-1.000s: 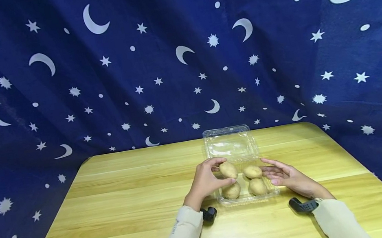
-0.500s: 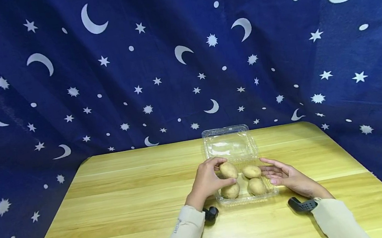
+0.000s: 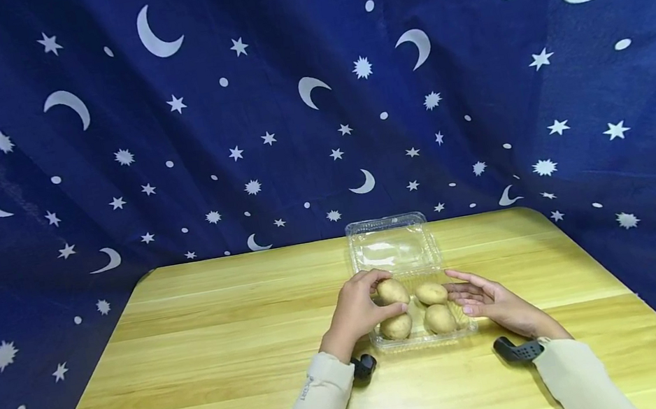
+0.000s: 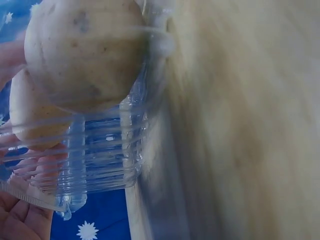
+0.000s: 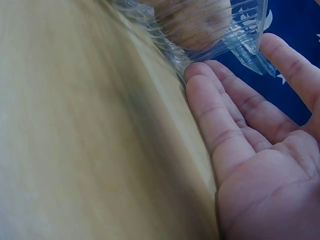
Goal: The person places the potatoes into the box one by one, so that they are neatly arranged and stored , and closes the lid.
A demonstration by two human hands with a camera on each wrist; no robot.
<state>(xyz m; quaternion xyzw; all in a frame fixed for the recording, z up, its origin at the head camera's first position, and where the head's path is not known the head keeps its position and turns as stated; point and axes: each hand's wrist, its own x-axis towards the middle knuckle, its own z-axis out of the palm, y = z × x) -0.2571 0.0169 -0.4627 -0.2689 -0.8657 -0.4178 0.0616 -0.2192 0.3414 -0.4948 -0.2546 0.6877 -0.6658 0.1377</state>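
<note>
A clear plastic clamshell box (image 3: 425,344) stands on the table with its lid (image 3: 395,251) folded back. My left hand (image 3: 351,314) holds a potato (image 3: 392,292) at the box's back left, thumb in front and fingers behind. Directly in front of it lies another potato (image 3: 396,327), seen large through the ribbed wall in the left wrist view. Two more potatoes, one at the back (image 3: 432,293) and one at the front (image 3: 440,319), sit on the right side. Beside that side is my right hand (image 3: 499,306), fingers extended at the box wall, holding nothing.
The wooden table (image 3: 212,363) reaches far to the left of the box and also to the right. Behind its back edge hangs a dark blue curtain (image 3: 259,87) with white moons and stars. A black wrist device (image 3: 517,350) sits at each sleeve cuff.
My left hand and its potato have shifted very slightly to the right over the box. The right hand keeps its place, and the whole head view has drifted a little.
</note>
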